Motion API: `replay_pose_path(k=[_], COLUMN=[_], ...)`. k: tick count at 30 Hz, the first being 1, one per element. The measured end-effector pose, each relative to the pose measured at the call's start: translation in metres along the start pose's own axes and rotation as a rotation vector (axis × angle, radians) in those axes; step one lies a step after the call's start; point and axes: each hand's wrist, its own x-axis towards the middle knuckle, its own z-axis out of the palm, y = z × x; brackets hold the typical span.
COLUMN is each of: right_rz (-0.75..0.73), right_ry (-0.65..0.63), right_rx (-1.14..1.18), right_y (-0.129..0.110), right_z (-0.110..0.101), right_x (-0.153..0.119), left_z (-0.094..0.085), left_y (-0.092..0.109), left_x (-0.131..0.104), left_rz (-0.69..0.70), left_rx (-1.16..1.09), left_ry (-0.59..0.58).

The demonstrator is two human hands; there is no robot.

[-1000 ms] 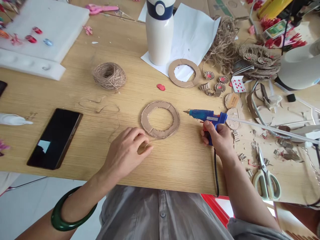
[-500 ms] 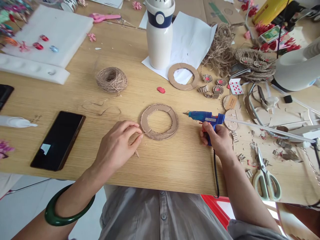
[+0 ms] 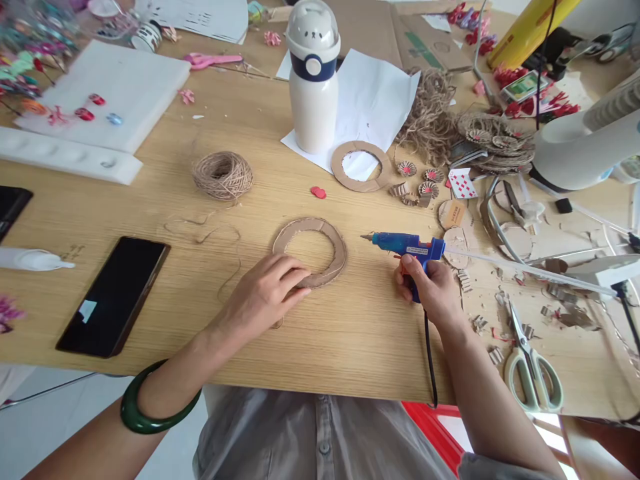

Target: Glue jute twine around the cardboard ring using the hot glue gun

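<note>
A cardboard ring [image 3: 336, 250] edged with twine lies flat on the table in the head view. My left hand [image 3: 267, 287] reaches over its lower left rim, fingers closed on it and partly hiding that side. A short end of twine [image 3: 279, 323] shows beneath the hand. To the right, my right hand [image 3: 430, 290] is wrapped round the handle of a blue glue gun [image 3: 407, 245]. The gun's nozzle points left toward the ring, a little apart from it. A clear glue stick [image 3: 525, 268] runs out of its back.
Behind the ring are a twine ball [image 3: 223, 175], red paper discs [image 3: 319, 192], a second cardboard ring [image 3: 345, 177] and a white bottle [image 3: 313, 110]. A phone [image 3: 114, 297] lies left. Scissors [image 3: 533, 373] and cardboard scraps [image 3: 575, 313] lie right.
My left hand has moved right from the twine beside the ring onto the ring's lower left rim. My right hand still holds the glue gun. The view has shifted slightly.
</note>
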Motion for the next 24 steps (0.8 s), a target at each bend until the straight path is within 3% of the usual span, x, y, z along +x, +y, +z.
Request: replay_pose_path(k=[6,11,16,24], right_rz=[-0.007,-0.018,-0.024,0.023], right_ry=[-0.077,-0.114,-0.082,-0.119], right_rx=[-0.140,-0.203,-0.195,-0.240], right_y=[-0.002,0.002,0.001,0.008], right_z=[-0.002,0.005,0.012,0.011], right_x=[-0.005,-0.008,-0.011,-0.013], left_z=[0.012,0.017,0.021,0.032], left_y=[0.016,0.022,0.026,0.022], left_x=[0.009,0.021,0.032,0.028], left_rz=[-0.029,-0.183,-0.284,-0.323], left_rx=[0.018,-0.012,-0.030,-0.160], left_ry=[0.055,0.131,0.094,0.115])
